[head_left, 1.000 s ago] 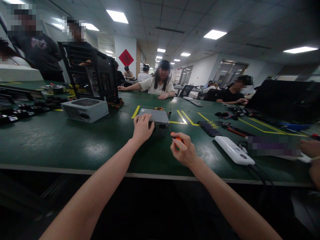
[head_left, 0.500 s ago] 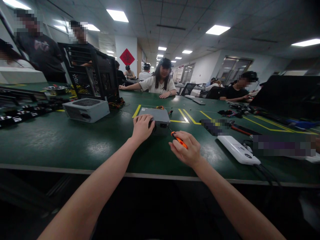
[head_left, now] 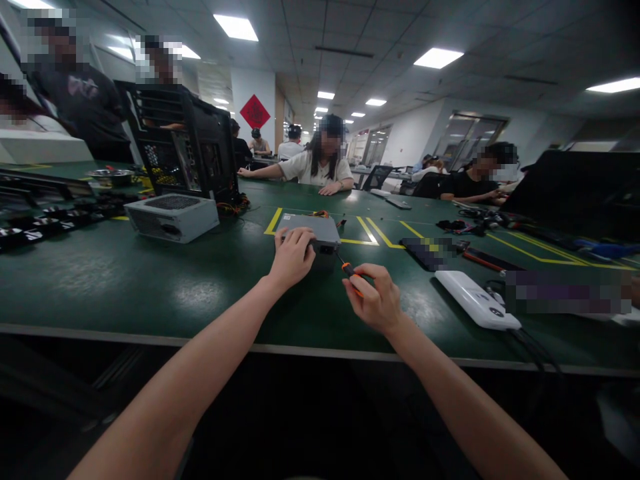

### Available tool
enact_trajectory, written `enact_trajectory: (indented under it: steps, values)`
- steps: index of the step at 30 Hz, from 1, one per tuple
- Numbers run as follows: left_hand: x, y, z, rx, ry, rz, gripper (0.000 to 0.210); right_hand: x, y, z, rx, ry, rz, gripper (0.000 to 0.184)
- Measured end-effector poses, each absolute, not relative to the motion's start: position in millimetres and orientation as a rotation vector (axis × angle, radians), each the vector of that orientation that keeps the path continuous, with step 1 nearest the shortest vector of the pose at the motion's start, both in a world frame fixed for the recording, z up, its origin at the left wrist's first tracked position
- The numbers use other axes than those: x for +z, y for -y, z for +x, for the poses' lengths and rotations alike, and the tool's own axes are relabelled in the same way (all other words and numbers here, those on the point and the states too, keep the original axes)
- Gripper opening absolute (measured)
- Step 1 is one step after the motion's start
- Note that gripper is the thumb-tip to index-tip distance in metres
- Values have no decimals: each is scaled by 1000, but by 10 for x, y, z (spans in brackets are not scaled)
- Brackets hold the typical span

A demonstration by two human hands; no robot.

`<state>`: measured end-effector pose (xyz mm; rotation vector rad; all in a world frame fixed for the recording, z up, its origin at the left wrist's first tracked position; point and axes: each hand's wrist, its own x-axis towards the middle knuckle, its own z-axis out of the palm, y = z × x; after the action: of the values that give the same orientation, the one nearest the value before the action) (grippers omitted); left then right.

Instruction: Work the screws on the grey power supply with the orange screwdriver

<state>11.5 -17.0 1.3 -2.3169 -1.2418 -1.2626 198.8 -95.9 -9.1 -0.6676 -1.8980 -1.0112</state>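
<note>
A grey computer power supply sits on the green table in front of me, a bundle of coloured wires at its far side. My left hand grips its near left part, fingers bent over the top and thumb toward the front face. Between the fingers of my right hand is an orange and black screwdriver. Its thin shaft points up and left at the right end of the front face, near the power socket. Whether the tip sits in a screw is too small to tell.
Left stand another power supply and an open black computer case. On the right lie a white power strip, a dark blurred-out item and tangled cables. Across the table a person rests a forearm on it.
My left hand has slid a little to the right along the power supply. The right hand's fingers have shifted on the screwdriver, whose handle shows more black now.
</note>
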Motion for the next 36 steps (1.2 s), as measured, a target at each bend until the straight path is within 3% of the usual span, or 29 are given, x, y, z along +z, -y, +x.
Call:
enact_trajectory:
  steps: [4,10,15,31,36]
  values:
    - [4,154,110,-1267,1233,-2327,21,-112,936,1987,-895,1934,-652,39]
    - [-14,148,107,-1231,1235,-2353,21,-76,941,1973,-1025,1919,-687,32]
    - [-23,145,117,-1209,1254,-2349,23,-99,935,1969,-887,1906,-670,38]
    - [-56,163,118,-1134,1107,-2389,23,-76,970,1962,-1001,1870,-707,32]
    - [-55,172,117,-1129,1120,-2412,24,-112,949,1967,-890,1862,-660,36]
